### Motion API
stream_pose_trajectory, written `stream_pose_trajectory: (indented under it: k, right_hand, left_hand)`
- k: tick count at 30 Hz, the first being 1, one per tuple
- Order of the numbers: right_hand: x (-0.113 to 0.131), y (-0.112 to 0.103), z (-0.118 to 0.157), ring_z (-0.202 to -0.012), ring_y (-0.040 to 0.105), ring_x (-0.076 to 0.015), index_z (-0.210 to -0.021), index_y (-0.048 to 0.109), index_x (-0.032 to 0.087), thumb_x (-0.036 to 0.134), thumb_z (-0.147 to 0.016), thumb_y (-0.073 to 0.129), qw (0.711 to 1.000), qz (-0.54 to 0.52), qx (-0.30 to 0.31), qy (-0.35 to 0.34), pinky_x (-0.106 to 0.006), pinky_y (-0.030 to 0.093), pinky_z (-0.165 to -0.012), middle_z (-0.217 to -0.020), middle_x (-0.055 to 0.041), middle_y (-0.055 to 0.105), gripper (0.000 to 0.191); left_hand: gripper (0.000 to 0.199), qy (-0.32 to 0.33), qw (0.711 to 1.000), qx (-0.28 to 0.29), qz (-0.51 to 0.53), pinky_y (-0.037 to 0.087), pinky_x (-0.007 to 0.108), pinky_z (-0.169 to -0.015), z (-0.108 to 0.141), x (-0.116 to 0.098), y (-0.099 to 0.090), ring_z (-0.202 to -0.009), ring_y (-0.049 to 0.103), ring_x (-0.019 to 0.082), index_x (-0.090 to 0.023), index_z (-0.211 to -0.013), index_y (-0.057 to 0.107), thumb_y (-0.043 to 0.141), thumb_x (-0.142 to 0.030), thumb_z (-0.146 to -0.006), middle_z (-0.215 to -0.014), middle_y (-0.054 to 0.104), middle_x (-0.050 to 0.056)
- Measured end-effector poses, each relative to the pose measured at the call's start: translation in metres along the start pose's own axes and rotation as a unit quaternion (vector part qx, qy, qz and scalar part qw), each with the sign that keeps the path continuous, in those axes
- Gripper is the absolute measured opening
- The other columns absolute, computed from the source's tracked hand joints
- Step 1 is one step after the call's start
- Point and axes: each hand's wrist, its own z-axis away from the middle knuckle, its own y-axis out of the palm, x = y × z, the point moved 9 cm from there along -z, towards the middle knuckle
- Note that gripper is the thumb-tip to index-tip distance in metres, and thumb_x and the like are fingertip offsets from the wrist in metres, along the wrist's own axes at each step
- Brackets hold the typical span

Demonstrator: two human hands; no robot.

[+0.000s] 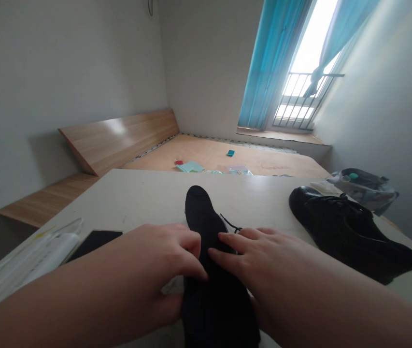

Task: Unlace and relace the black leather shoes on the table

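A long black insole lies lengthwise in front of me over the white table, its far end rounded. A black shoelace peeks out at its right edge; whatever lies beneath is mostly hidden. My left hand grips the insole's left side, fingers curled on its top and thumb low at the edge. From the right, my right hand holds it too, with fingertips pressed on the upper face and the thumb partly hidden below. A black lace-up shoe rests on the table to the right.
On the white table at left are a clear plastic package and a dark flat phone-like object. Beyond stands a wooden bed with small packets on it. A bag-like container is past the shoe, near the right wall.
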Motion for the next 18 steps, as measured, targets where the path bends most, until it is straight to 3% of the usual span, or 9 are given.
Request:
stream_pose_trajectory:
  k: [3,7,13,18]
  right_hand:
    - [0.005,-0.002,-0.001,-0.095,0.07,-0.031,-0.088,0.076,0.023,0.027,-0.075,0.071,1.0,0.01,0.023,0.0,-0.048,0.056,-0.084,-0.102,-0.0102,0.076,0.015]
    - [0.01,0.002,0.001,-0.096,0.07,-0.0318,-0.092,0.079,0.022,0.017,-0.084,0.06,0.997,0.047,0.062,0.026,-0.05,0.057,-0.084,-0.096,-0.0109,0.077,0.021]
    - [0.026,0.0,0.02,-0.1,0.068,-0.0329,-0.097,0.078,0.026,0.025,-0.086,0.061,0.979,0.136,-0.147,-0.032,-0.048,0.057,-0.079,-0.103,-0.0094,0.076,0.02]
    - [0.023,0.01,0.032,-0.101,0.068,-0.0282,-0.1,0.076,0.027,0.029,-0.089,0.059,0.976,0.145,-0.154,-0.045,-0.039,0.058,-0.074,-0.106,-0.0031,0.076,0.02]
  left_hand:
    - [0.026,0.009,1.0,0.007,0.025,0.046,0.02,-0.071,0.002,-0.001,0.001,-0.084,0.063,0.011,-0.036,-0.094,0.073,0.065,-0.017,-0.078,-0.096,0.068,-0.007]
    - [0.044,0.001,0.999,-0.018,0.034,0.047,0.019,-0.081,0.003,0.004,-0.003,-0.093,0.064,0.012,-0.034,-0.1,0.069,0.055,-0.004,-0.072,-0.106,0.068,-0.007]
    - [0.031,-0.035,0.999,-0.027,-0.03,0.049,0.03,-0.076,0.006,0.01,0.001,-0.084,0.064,0.018,-0.028,-0.099,0.072,0.052,-0.015,-0.079,-0.099,0.068,0.0]
    - [0.032,-0.016,1.0,-0.014,-0.011,0.051,0.028,-0.076,0.005,0.004,0.007,-0.089,0.062,0.018,-0.03,-0.1,0.072,0.056,-0.014,-0.077,-0.102,0.066,0.001]
